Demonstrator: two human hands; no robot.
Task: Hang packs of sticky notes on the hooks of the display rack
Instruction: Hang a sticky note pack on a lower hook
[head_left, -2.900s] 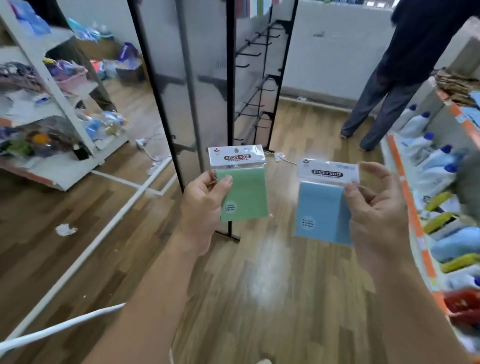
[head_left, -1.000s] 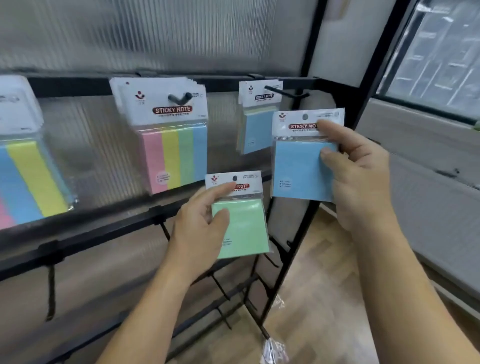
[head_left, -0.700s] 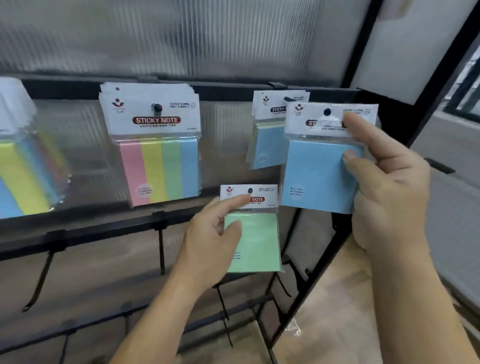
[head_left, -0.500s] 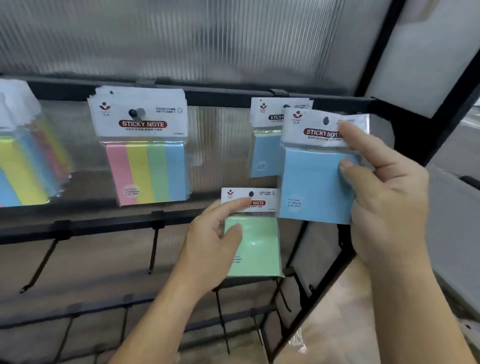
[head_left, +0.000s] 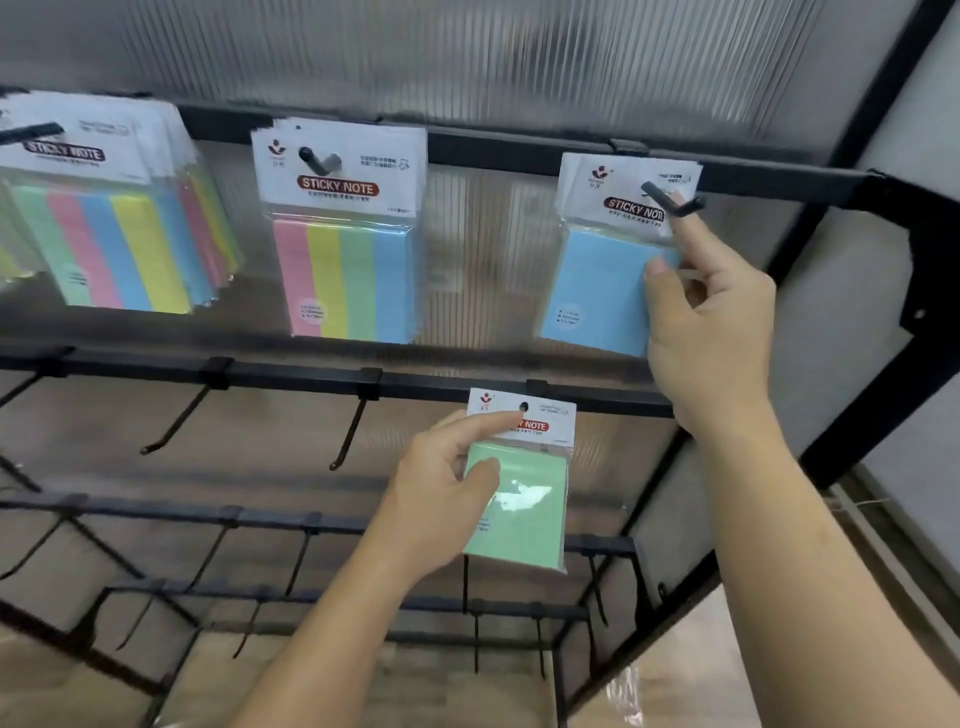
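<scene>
Head view, green pack (head_left: 519, 514) in left hand (head_left: 441, 499)

Black metal display rack (head_left: 841, 234), with a ribbed translucent back panel (head_left: 467, 62) behind the rails. The top rail (head_left: 493, 150) carries three loaded hooks. Left hook (head_left: 31, 133): thick fanned stack of multicolour striped sticky-note packs (head_left: 119, 239) with white header cards, cut off at the frame edge. Middle hook (head_left: 317, 158): stack of four-stripe packs (head_left: 345, 270) in pink, yellow, green and blue, hanging straight. Right hook (head_left: 670, 201): small stack of plain blue packs (head_left: 597, 291), slightly tilted, with the hook tip poking out through the front header hole. Second rail (head_left: 291, 371) below has black wire hooks (head_left: 174, 423) clipped on, slanting down and forward. Third rail (head_left: 156, 509) has the same hooks. The lower part is blurred.
</scene>
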